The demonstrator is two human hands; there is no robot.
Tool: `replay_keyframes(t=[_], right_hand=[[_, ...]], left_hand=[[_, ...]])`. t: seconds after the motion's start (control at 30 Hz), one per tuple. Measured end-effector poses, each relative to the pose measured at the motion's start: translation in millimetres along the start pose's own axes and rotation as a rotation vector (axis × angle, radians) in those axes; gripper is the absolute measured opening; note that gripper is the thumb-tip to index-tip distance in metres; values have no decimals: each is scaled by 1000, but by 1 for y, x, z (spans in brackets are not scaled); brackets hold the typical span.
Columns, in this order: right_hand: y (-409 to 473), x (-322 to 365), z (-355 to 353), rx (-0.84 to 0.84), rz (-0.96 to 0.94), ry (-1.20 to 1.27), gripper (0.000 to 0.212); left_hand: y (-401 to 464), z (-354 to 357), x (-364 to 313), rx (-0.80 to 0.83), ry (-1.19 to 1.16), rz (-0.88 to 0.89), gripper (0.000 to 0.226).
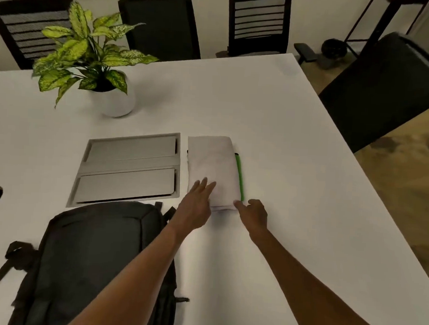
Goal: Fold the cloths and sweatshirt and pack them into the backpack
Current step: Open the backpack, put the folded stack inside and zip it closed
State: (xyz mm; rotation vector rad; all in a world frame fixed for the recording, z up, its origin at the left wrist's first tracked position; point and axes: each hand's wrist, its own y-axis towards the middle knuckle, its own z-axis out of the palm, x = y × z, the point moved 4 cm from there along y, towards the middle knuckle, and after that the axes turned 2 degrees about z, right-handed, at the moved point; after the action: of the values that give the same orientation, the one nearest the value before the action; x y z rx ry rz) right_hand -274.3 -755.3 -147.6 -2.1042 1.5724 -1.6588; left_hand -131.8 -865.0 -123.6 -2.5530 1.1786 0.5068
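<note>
Backpack (pixel 96 263): lower part cut by bottom edge, partly behind left forearm. Green cloth (pixel 239 177): only an edge strip shows under the white folded cloth (pixel 214 167). Right hand (pixel 254 215): grip on cloth corner unclear. Tabletop (pixel 296 154): cut left and bottom.

The left hand (pixel 196 203) lies flat on a folded white cloth (pixel 213 169). The right hand (pixel 254 213) touches its near corner. A dark backpack (pixel 89 255) lies beside them on the white surface (pixel 296 167).

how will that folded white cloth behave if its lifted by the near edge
Probably floppy: the white cloth is soft, layered fabric, so the far end would likely sag or unfold. The green cloth beneath may stay behind. It looks light, and should slide easily on the smooth table.
</note>
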Motion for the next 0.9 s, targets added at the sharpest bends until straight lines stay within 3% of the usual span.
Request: replay_keyframes(t=[0.2,0.43,0.73,0.9], right_hand=[[52,11,14,52,37,-50,90],[101,26,35,120,85,42,115],[100,27,42,243,130,209,63],[62,-8,46,300,190,497,71]], left_hand=[[44,21,20,201,202,-46,71],[54,33,44,266,92,-62,69],[39,32,49,238,-79,-59,67],[16,29,42,243,-140,-47,56]])
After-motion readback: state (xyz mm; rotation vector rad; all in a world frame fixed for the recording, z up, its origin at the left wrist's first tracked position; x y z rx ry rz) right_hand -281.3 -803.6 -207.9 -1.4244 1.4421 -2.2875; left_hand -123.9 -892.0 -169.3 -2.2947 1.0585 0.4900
